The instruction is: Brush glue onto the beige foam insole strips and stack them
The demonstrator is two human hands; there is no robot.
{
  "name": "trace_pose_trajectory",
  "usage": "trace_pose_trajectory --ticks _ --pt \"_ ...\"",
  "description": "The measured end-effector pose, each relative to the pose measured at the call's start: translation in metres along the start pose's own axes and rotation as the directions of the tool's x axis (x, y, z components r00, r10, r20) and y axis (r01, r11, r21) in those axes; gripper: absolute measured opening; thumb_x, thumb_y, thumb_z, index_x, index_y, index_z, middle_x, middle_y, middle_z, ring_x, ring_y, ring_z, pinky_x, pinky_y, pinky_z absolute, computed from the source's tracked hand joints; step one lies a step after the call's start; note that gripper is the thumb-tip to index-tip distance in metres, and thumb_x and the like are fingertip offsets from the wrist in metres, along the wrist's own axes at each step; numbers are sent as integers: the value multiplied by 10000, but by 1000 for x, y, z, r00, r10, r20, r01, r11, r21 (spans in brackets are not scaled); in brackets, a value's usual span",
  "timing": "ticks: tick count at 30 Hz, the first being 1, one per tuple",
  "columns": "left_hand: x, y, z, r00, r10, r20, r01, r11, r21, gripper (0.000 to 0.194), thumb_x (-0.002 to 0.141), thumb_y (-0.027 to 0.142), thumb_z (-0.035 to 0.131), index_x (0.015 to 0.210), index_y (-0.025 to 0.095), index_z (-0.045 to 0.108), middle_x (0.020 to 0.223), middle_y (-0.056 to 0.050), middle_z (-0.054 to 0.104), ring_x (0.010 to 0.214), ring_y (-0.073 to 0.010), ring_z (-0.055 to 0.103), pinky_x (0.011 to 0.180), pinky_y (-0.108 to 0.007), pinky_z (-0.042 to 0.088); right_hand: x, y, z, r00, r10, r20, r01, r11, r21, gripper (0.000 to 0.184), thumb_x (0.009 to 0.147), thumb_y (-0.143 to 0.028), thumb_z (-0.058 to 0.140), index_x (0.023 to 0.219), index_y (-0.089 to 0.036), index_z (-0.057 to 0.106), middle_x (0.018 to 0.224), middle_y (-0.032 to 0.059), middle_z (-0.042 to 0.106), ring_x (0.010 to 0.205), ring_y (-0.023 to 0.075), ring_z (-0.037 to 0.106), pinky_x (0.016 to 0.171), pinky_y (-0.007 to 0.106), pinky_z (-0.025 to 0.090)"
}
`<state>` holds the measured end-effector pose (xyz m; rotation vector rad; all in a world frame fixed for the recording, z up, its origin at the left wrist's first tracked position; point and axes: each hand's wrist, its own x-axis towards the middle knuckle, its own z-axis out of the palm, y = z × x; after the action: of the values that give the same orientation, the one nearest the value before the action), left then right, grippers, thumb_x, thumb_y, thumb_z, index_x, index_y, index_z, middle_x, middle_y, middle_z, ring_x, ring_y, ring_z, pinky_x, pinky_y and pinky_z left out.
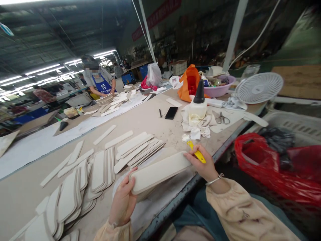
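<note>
My left hand (123, 198) is closed round the near end of a long pale strip with rounded corners (160, 172), thumb on top. More strips show beneath it, like a small stack. Between the fingers of my right hand (205, 164) is a yellow-handled brush (200, 156) with white stuff on its tip, pointing away from me. Fingertips of that hand also touch the strip's other end. Left of my hands lie fanned piles of similar strips (99, 170). Beyond the brush, a white bottle with a black nozzle (198, 108) stands on crumpled tissue.
A phone (171, 112), a pen and scissors (222, 118) lie farther back. An orange bag (188, 83), a purple basin (220, 89) and a fan (260, 87) stand at the back right. Red plastic bags (260, 160) hang beside the table edge. A co-worker (101, 80) handles strips across the table.
</note>
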<state>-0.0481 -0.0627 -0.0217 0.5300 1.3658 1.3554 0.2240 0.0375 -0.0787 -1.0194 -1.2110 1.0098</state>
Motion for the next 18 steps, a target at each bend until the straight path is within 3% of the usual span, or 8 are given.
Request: trace_pose_trajectory --ticks 5,8,14,18 --pt "-16 0 -8 997 -44 56 44 999 -4 395 712 328 754 1089 232 681 1017 -50 714 883 -202 667 733 -279 546 -2 -8 -1 1000 -14 -18 14 1000 -26 321 772 -371 718 805 -237 428 751 -32 547 625 123 513 590 257 448" --pt "-31 -6 -13 981 -134 142 125 990 66 354 716 332 761 1040 201 704 934 -54 716 763 -159 644 656 -239 508 -2 -13 -2 999 1 -36 -2 1000 -29 348 751 -398 735 810 -242 430 746 -27 575 633 134 541 605 269 471" --pt "-53 -40 -7 878 -354 323 263 920 292 395 710 453 758 928 126 729 703 -55 675 587 -123 554 543 -217 381 -3 -15 6 998 48 30 -49 999 13 404 712 -439 768 804 -248 424 789 -11 649 675 159 604 652 296 510" --pt "-61 -66 6 819 -406 405 307 907 290 533 630 588 762 863 110 729 665 -38 640 574 -111 524 575 -233 385 -11 -17 8 999 40 27 -38 997 -71 389 694 -464 775 800 -251 467 834 14 669 786 209 640 764 366 516"
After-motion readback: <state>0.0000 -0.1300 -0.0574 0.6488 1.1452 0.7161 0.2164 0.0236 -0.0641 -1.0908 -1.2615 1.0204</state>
